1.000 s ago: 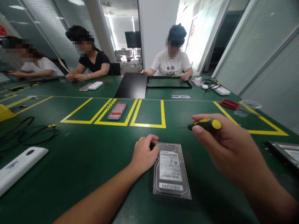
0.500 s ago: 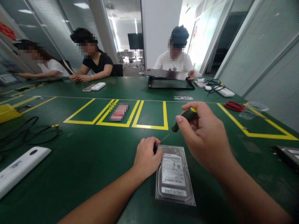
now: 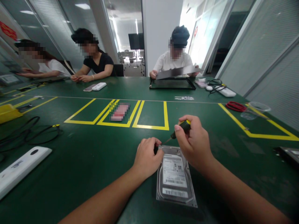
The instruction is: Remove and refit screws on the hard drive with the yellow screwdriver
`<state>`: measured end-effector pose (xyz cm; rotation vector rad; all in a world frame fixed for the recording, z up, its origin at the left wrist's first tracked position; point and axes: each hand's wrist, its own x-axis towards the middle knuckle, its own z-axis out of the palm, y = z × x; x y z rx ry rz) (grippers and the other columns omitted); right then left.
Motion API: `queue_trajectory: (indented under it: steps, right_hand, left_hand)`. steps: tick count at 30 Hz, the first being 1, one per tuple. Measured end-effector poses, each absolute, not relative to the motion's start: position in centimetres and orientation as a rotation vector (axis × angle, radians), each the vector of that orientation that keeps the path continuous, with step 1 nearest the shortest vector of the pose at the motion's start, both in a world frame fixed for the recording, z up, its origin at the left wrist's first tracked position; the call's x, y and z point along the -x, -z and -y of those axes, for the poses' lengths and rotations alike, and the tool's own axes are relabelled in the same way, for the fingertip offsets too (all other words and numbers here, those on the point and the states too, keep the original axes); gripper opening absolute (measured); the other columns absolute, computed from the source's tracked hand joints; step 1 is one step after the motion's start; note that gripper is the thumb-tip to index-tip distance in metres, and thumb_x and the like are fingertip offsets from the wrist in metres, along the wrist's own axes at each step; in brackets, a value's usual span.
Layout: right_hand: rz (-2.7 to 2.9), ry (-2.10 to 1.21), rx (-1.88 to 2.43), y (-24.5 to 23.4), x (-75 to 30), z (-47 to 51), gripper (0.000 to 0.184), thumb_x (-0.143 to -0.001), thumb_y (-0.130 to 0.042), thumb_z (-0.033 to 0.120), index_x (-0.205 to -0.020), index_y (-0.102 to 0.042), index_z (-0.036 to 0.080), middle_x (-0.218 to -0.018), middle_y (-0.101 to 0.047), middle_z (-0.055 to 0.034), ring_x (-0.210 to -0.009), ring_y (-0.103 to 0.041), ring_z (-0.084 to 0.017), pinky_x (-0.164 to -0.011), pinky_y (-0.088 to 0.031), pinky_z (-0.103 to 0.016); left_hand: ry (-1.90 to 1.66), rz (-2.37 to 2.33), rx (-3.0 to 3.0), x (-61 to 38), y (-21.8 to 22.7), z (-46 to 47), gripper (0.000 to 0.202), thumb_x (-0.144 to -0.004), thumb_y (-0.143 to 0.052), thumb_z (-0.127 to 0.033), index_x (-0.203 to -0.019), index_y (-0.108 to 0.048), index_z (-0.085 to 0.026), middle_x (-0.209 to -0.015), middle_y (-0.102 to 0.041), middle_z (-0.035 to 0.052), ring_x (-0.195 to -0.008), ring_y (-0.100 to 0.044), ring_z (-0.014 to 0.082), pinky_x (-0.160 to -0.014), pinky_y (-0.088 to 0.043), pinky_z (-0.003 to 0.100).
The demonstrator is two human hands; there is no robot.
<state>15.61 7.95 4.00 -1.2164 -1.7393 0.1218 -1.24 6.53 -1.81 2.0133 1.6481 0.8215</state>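
Observation:
A silver hard drive with a white label lies flat on the green table in front of me. My left hand is curled against its far left corner, fingers closed on the edge. My right hand is wrapped round a black and yellow screwdriver. The thin tip of the tool slants down to the drive's far left corner, right beside my left fingers.
Yellow tape boxes mark the table's middle. A white device and black cables lie at the left, a metal part at the right edge. Three people sit at the far side; one lifts a dark panel over a frame.
My right hand has swung the screwdriver from level in the air down and left, so its tip now meets the drive's far corner. The person opposite has lifted the dark panel over the frame.

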Motion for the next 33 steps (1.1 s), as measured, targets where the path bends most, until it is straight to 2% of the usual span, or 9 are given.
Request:
queue_trajectory:
  steps: [12,25,33]
  right_hand:
    - [1.734,-0.102,1.204,-2.6,-15.3,-8.0,0.023,-0.094,-0.050,0.031,-0.113,-0.048,0.018,-0.089,-0.064,-0.0054,-0.072,-0.062,-0.016,-0.060,-0.045,-0.027]
    - [1.737,0.015,1.192,-2.8,-15.5,-8.0,0.021,-0.094,-0.049,0.030,-0.112,-0.048,0.020,-0.083,-0.061,-0.0012,-0.058,-0.055,-0.012,-0.059,-0.044,-0.027]
    - [1.755,-0.022,1.174,-2.6,-15.4,-8.0,0.022,-0.094,-0.050,0.029,-0.113,-0.048,0.018,-0.083,-0.061,-0.0014,-0.060,-0.057,-0.012,-0.058,-0.044,-0.026]
  left_hand:
    - [-0.803,-1.633,-2.059,1.4,1.6,-6.5,0.012,-0.081,-0.055,-0.020,-0.091,-0.062,-0.021,-0.094,-0.066,0.0037,-0.092,-0.054,0.0230,-0.081,-0.042,0.034]
    - [-0.829,-1.620,-2.053,1.5,1.8,-6.5,0.010,-0.082,-0.056,-0.019,-0.091,-0.061,-0.021,-0.093,-0.065,0.0027,-0.091,-0.054,0.0225,-0.081,-0.042,0.034]
    - [-0.826,-1.616,-2.056,1.4,1.8,-6.5,0.010,-0.082,-0.057,-0.019,-0.091,-0.061,-0.020,-0.092,-0.065,0.0024,-0.091,-0.053,0.0222,-0.080,-0.041,0.034]
